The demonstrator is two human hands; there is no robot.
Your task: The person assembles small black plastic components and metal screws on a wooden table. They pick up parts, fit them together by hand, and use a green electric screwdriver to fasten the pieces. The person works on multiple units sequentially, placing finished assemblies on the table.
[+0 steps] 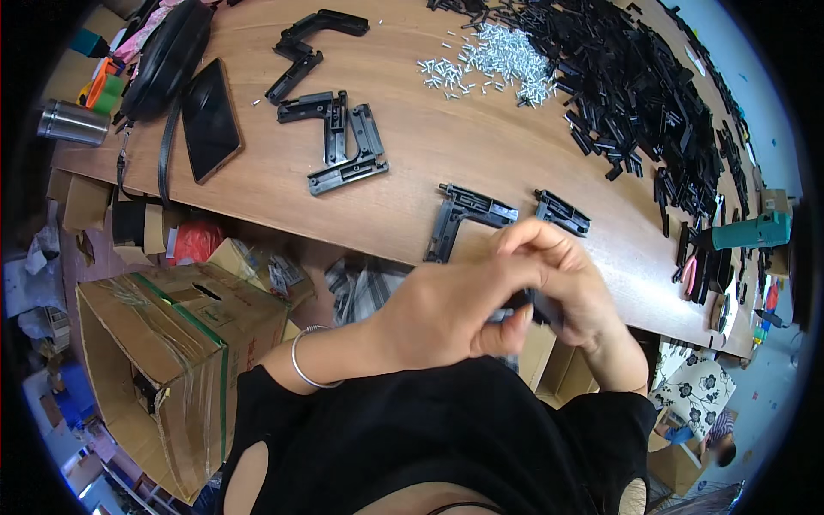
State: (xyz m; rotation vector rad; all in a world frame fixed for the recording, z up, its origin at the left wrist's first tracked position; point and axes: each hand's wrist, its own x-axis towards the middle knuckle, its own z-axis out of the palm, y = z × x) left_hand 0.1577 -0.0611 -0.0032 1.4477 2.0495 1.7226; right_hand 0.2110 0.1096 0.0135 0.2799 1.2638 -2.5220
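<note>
My left hand (pixel 442 309), with a silver bangle on its wrist, is closed around a black plastic part (pixel 520 300), mostly hidden by the fingers. My right hand (pixel 571 279) meets it in front of my chest, its fingers curled in a pinch; whatever sits in that pinch cannot be made out. Just beyond the hands, at the table's near edge, lie an L-shaped black plastic piece (pixel 463 215) and another black piece (pixel 562 213), partly covered by my right hand. Farther left rest more angled black pieces (pixel 343 146) and a jointed black piece (pixel 300 51).
Small silver pins (pixel 511 64) form a pile at the far middle, beside a large heap of black parts (pixel 635 94). A teal power tool (pixel 751 232) and pink-handled pliers (pixel 690 270) lie right. A phone (pixel 210 120), black bag (pixel 167 60) and steel cup (pixel 73 122) are left; a cardboard box (pixel 172 352) stands below.
</note>
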